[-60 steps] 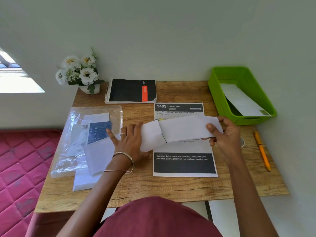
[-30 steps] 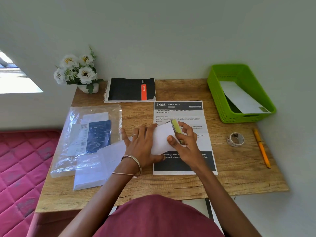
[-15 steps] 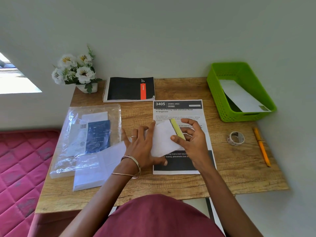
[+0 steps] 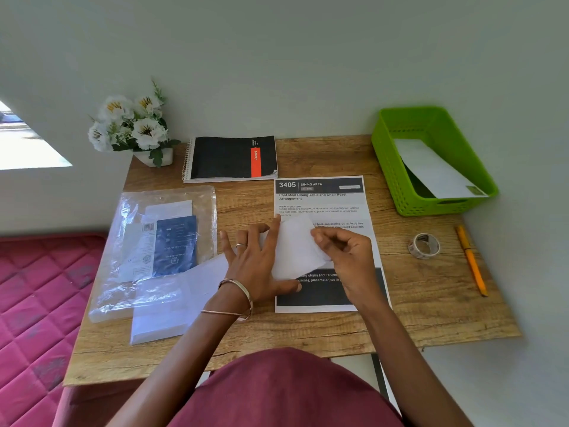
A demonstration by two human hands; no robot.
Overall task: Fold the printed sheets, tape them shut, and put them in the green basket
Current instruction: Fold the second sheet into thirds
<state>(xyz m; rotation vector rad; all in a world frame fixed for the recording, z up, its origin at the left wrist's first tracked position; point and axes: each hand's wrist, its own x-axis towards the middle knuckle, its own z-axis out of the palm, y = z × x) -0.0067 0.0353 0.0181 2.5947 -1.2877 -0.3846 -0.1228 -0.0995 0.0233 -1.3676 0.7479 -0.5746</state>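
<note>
A folded white sheet (image 4: 295, 251) lies on top of a flat printed sheet (image 4: 320, 198) in the middle of the wooden table. My left hand (image 4: 255, 266) presses the folded sheet's left part down with spread, straight fingers. My right hand (image 4: 348, 257) has curled fingers at the sheet's right edge and pinches it there. The green basket (image 4: 388, 161) stands at the back right with one folded, taped sheet (image 4: 437, 171) inside. A roll of clear tape (image 4: 424, 245) lies to the right of the printed sheet.
An orange pen (image 4: 471, 263) lies near the table's right edge. A black spiral notebook (image 4: 231, 158) and a pot of white flowers (image 4: 132, 127) are at the back. A plastic bag of papers (image 4: 154, 245) and a white stack (image 4: 172, 303) lie left.
The long folded sheet was folded over from the right into a short packet. My right hand came leftward with it and now curls at its right edge; the yellow-green strip is out of sight.
</note>
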